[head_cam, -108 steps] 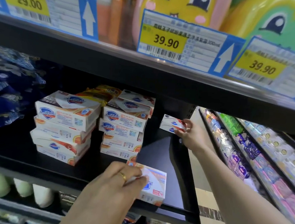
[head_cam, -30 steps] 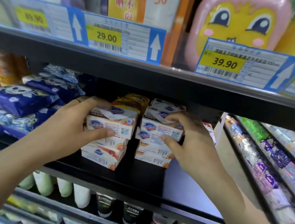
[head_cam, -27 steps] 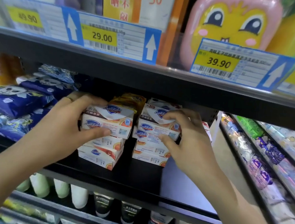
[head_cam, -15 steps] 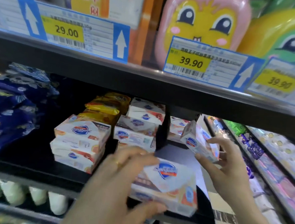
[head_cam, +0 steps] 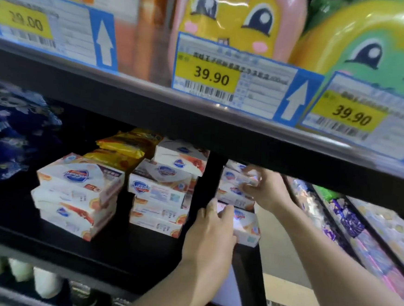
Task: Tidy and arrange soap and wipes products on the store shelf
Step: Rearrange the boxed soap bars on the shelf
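White soap boxes with a blue shield logo stand in stacks on the black shelf (head_cam: 120,250): a left stack (head_cam: 77,193) and a middle stack (head_cam: 164,193). At the shelf's right end my left hand (head_cam: 210,238) grips a soap box (head_cam: 245,228) lying low on the shelf. My right hand (head_cam: 263,189) holds another soap box (head_cam: 234,179) on a small right stack (head_cam: 231,196) just above it. Dark blue wipes packs (head_cam: 6,132) lie at the far left.
Yellow-orange packets (head_cam: 121,146) sit behind the soap stacks. The upper shelf edge carries price labels (head_cam: 209,76) and cartoon-faced bottles (head_cam: 233,17). White bottles (head_cam: 45,283) stand on the shelf below. Another aisle's shelves (head_cam: 364,228) run off to the right.
Both hands moved to the shelf's right end. The box in my left hand went from in front of the shelf down onto it; my right hand's box now sits on the right stack.
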Motion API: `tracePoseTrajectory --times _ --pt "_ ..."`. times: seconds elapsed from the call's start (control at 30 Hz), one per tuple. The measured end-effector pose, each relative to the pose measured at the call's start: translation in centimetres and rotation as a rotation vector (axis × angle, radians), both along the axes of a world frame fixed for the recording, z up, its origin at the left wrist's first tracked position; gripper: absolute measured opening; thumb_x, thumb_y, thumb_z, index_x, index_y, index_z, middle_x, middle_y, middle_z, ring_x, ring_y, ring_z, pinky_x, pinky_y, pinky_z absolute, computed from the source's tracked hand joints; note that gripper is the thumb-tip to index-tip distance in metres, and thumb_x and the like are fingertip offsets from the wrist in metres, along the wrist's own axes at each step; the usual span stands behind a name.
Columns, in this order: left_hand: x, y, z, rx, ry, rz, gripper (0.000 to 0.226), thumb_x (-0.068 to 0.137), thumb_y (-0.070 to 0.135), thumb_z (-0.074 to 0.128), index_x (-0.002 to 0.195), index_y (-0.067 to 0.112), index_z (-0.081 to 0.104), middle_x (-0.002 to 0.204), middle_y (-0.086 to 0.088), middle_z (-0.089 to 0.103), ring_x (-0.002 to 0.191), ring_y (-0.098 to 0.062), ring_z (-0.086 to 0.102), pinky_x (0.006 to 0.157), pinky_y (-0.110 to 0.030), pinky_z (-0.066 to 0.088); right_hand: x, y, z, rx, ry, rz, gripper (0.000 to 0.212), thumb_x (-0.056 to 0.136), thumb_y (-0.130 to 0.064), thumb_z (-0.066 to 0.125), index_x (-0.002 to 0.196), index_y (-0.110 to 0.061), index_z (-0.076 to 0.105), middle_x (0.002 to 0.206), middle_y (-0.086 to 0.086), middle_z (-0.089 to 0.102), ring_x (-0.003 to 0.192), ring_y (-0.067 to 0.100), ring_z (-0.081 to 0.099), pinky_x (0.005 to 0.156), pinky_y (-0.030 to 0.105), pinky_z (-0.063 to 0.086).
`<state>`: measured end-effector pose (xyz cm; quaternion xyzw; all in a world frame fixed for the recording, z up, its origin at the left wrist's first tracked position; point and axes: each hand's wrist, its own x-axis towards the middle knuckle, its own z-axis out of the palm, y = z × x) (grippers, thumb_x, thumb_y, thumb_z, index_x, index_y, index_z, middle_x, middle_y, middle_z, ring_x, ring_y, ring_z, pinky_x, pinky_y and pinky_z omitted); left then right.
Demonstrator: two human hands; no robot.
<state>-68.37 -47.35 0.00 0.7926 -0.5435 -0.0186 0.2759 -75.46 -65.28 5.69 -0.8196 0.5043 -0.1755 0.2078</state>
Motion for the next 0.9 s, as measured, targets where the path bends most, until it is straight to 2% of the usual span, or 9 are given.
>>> tracePoseTrajectory --times 0.17,0.27,0.4,0.53,0.6,0.73,0.8,0.87,0.9 --pt "0.2 -3.3 -1.0 -0.071 0.011 0.108 0.060 0.095 0.011 0.065 0.148 0.023 0.041 0.160 -0.012 0.033 0.129 -0.030 0.050 0.094 -0.037 0.052 1.2 -0.9 0.2 -0.145 0.047 0.002 0.027 0.098 -0.029 0.067 0.118 -0.011 0.070 0.077 -0.012 0.042 0.081 0.011 0.055 0.084 0.036 0.055" --pt "0.3 -4.6 -1.3 -0.108 0.034 0.129 0.056 0.092 0.009 0.068 0.141 0.024 0.045 0.157 -0.011 0.038 0.129 -0.031 0.051 0.094 -0.038 0.052 1.2 -1.3 -0.3 -0.106 -0.025 -0.047 0.022 0.099 -0.028 0.066 0.114 -0.014 0.072 0.076 -0.013 0.047 0.068 0.003 0.052 0.081 0.036 0.059" --pt "0.4 -5.3 -1.7 -0.132 0.030 0.133 0.053 0.093 0.010 0.067 0.139 0.023 0.045 0.149 -0.009 0.045 0.127 -0.030 0.052 0.093 -0.037 0.052 1.1 -1.4 -0.5 -0.079 -0.076 -0.040 0.019 0.099 -0.030 0.066 0.112 -0.018 0.072 0.076 -0.014 0.050 0.062 0.002 0.050 0.062 0.024 0.054" --pt "0.2 -4.0 -0.5 -0.106 0.008 0.104 0.053 0.098 0.018 0.062 0.146 0.024 0.039 0.156 -0.011 0.037 0.137 -0.029 0.045 0.103 -0.036 0.048 1.2 -0.8 -0.3 -0.109 -0.053 -0.038 0.020 0.101 -0.032 0.063 0.114 -0.020 0.070 0.078 -0.016 0.045 0.069 0.004 0.055 0.067 0.027 0.053" --pt "-0.1 -2.3 0.9 -0.118 -0.021 0.040 0.056 0.100 0.023 0.059 0.150 0.023 0.033 0.157 -0.011 0.032 0.138 -0.028 0.041 0.108 -0.038 0.047 1.4 0.2 0.0 -0.206 -0.044 -0.023 0.022 0.102 -0.032 0.060 0.113 -0.016 0.071 0.079 -0.013 0.051 0.085 0.018 0.066 0.076 0.033 0.053" --pt "-0.8 4.0 4.3 -0.224 -0.097 -0.164 0.042 0.093 0.025 0.064 0.134 0.022 0.056 0.140 -0.001 0.056 0.126 -0.020 0.053 0.101 -0.031 0.049 2.2 3.6 1.2 -0.281 -0.360 0.119 0.023 0.099 -0.033 0.061 0.113 -0.017 0.071 0.099 0.005 0.074 0.097 0.027 0.069 0.086 0.044 0.058" --pt "0.4 7.5 5.6 -0.336 -0.162 -0.162 0.044 0.081 0.023 0.076 0.125 0.022 0.069 0.126 0.002 0.069 0.114 -0.020 0.064 0.093 -0.031 0.056 3.1 5.6 2.4 -0.266 -0.448 0.240 0.022 0.095 -0.040 0.066 0.103 -0.020 0.072 0.093 0.000 0.075 0.097 0.019 0.071 0.082 0.030 0.059" --pt "2.6 10.2 6.3 -0.426 -0.171 -0.102 0.044 0.082 0.020 0.076 0.126 0.021 0.070 0.125 0.001 0.071 0.115 -0.023 0.063 0.094 -0.037 0.055 4.1 7.7 3.7 -0.256 -0.438 0.380 0.013 0.090 -0.049 0.069 0.100 -0.041 0.072 0.093 -0.019 0.074 0.095 0.000 0.068 0.077 0.005 0.046" --pt "3.9 11.2 6.6 -0.432 -0.223 -0.043 0.043 0.085 0.021 0.074 0.127 0.021 0.070 0.126 -0.001 0.070 0.117 -0.025 0.062 0.096 -0.040 0.053 4.5 8.6 4.3 -0.221 -0.410 0.443 0.014 0.086 -0.056 0.068 0.099 -0.053 0.069 0.094 -0.028 0.071 0.094 -0.008 0.066 0.076 0.001 0.042"
